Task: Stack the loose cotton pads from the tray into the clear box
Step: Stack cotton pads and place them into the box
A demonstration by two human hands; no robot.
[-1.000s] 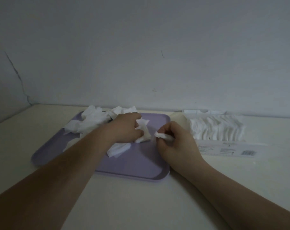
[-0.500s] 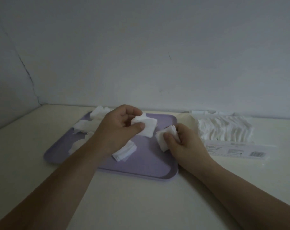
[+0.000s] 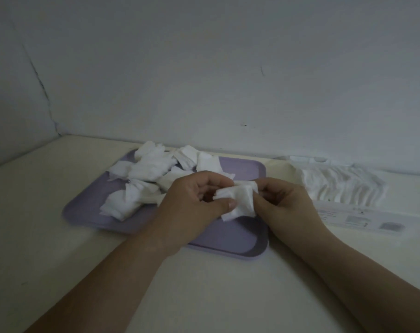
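I see my left hand (image 3: 194, 204) and right hand (image 3: 284, 203) both pinching one wad of cotton pads (image 3: 239, 200) between them, its count unreadable, over one tray (image 3: 228, 239), with one clear box (image 3: 353, 218) to their right.

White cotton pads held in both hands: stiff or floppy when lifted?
Probably floppy: the white square cotton pads bend between the left hand and right hand. Likely light: fingertips alone hold them. Layers may slide apart, like the rumpled pile on the purple tray.
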